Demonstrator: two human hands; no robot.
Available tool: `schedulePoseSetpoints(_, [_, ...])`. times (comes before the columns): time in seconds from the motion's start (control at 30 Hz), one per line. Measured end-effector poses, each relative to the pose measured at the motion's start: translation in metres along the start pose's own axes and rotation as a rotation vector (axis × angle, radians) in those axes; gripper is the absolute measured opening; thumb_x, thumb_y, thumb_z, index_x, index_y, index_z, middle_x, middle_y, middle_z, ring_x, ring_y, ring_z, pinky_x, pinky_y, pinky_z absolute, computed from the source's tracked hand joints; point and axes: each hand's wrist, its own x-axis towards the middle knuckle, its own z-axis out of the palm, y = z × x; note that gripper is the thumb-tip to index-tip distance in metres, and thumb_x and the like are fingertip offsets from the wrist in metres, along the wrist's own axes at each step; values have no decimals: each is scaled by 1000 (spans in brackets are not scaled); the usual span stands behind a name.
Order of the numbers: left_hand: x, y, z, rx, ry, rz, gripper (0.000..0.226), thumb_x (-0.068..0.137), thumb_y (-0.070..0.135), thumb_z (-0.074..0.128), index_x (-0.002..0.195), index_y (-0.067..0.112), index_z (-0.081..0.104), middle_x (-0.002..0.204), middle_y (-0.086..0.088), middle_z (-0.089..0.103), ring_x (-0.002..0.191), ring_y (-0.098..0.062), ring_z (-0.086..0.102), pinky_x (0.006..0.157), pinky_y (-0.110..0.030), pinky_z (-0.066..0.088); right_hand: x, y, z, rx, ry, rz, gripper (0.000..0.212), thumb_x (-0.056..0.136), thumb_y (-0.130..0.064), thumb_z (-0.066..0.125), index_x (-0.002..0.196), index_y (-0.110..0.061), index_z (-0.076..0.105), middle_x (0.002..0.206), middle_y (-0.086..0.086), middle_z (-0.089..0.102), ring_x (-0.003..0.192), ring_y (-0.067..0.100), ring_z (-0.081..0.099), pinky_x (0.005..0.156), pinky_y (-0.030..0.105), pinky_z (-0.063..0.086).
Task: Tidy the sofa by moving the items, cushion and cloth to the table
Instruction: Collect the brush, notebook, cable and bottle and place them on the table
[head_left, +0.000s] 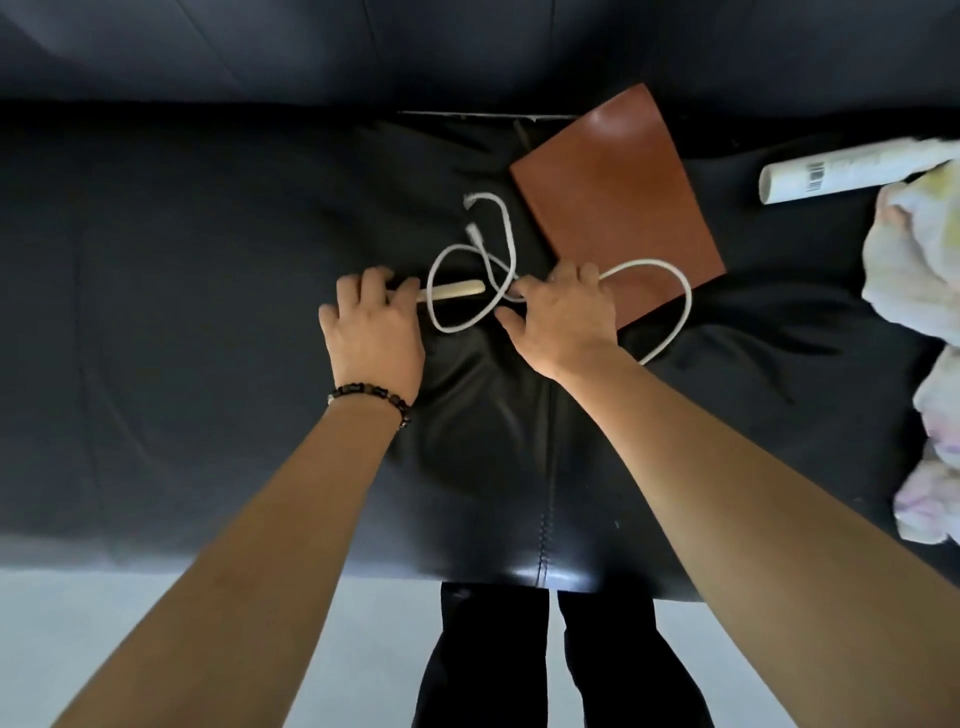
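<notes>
**Two hands on the cable tangle, mid-seat**

Your left hand (371, 322) has its fingers curled over the near end of the cream stick (457, 291), which lies threaded through a loop of the white cable (680, 291). Your right hand (561, 317) sits on the cable where its loops cross, fingers bent down over it, thumb spread wide. Both things lie on the middle of the sofa (208, 312), by the seat seam.

The cable looks light and floppy, so it will trail and snag. Gather the loops into your palm rather than lifting by one strand. The stick looks rigid and light, so slide it out lengthwise first.

One loop rests on a corner of the brown folder (613, 197) (lift gently, or the folder may drag). The white tube (831, 171) and cloth (914, 270) crowd the right, and the seat to your left is open. The table is not in view.
</notes>
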Motion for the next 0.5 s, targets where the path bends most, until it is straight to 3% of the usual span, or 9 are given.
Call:
schedulePoseSetpoints(0.17, [-29,6,-20,-136,10,-69,24,96,20,53,115,14,67,98,-12,64,84,-37,58,61,-42,45,-25,34,-11,116,-31,61,28,98,-38,53,118,-22,65,112,12,69,106,36,63,80,37,49])
schedulePoseSetpoints(0.3, [-74,15,-79,-493,-41,-297,27,102,30,42,115,14,60,94,-8,66,77,-33,62,64,-43,51,-97,58,-38,384,183,94,23,101,-34,53,108,-16,66,93,8,72,86,33,66,70,36,43])
schedulePoseSetpoints(0.37, [-100,21,-126,-653,-18,-350,23,102,34,41,107,19,58,87,0,66,73,-27,62,65,-44,53,-146,64,-66,550,288,123,20,102,-34,52,103,-16,62,81,1,68,73,24,65,66,32,43])
schedulePoseSetpoints(0.43, [-127,29,-182,-784,-22,-388,17,101,35,42,104,27,56,82,7,67,69,-22,63,64,-43,54,-201,68,-103,678,359,171,16,101,-33,53,101,-18,59,75,-10,61,64,5,58,63,18,39])
schedulePoseSetpoints(0.5, [-152,40,-248,-896,-21,-427,12,101,32,45,107,30,56,81,9,68,68,-18,65,65,-40,55,-253,70,-150,794,411,228,10,101,-32,55,98,-23,57,70,-15,56,65,-1,56,63,9,37])
